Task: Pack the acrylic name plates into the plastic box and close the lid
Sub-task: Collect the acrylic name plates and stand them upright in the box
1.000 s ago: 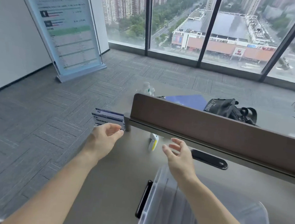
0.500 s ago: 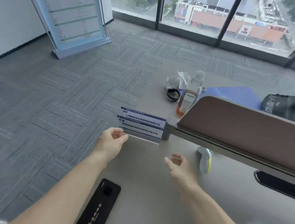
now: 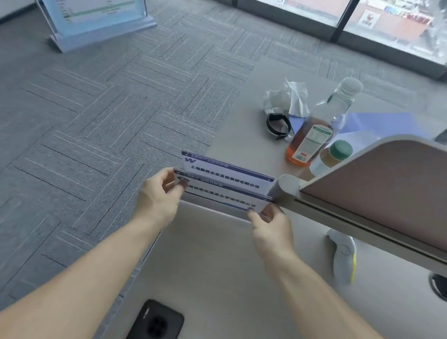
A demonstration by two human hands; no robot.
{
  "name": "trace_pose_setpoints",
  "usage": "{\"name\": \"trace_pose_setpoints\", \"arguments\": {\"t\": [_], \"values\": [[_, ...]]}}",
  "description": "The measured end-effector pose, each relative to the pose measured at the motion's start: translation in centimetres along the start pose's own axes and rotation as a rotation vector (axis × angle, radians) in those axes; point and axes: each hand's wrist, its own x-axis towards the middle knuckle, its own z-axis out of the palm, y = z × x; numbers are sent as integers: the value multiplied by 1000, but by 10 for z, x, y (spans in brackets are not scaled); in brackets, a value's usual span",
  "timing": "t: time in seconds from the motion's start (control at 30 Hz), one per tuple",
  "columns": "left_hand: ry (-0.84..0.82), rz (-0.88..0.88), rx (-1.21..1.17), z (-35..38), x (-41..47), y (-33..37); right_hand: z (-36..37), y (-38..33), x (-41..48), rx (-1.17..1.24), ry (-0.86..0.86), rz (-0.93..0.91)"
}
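Fingers and thumb of the left hand (image 3: 156,203) are pinching the left end of the nearer clear acrylic name plate (image 3: 221,196) with its blue-and-white printed card. This plate is standing upright at the left edge of the grey worktop (image 3: 218,267), just in front of a second matching plate (image 3: 227,174). The right hand (image 3: 271,231) is pinching the right end, grip closed on that plate only.

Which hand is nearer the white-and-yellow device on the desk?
Right. The right hand pinches the front name plate left of the device; the left hand holds the plate's far end.
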Motion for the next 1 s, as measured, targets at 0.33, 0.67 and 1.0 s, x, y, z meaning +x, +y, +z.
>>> {"name": "trace_pose_setpoints", "arguments": {"t": [0.33,0.67,1.0], "values": [[-4,36,52,-15,-63,-17,-25,17,-53,-73,109,-67],[-155,131,-60,-10,-143,53,-118,20,-123,28,176,-134],[-372,462,324,49,-244,224,-319,23,-193,245,303,-404]]}}
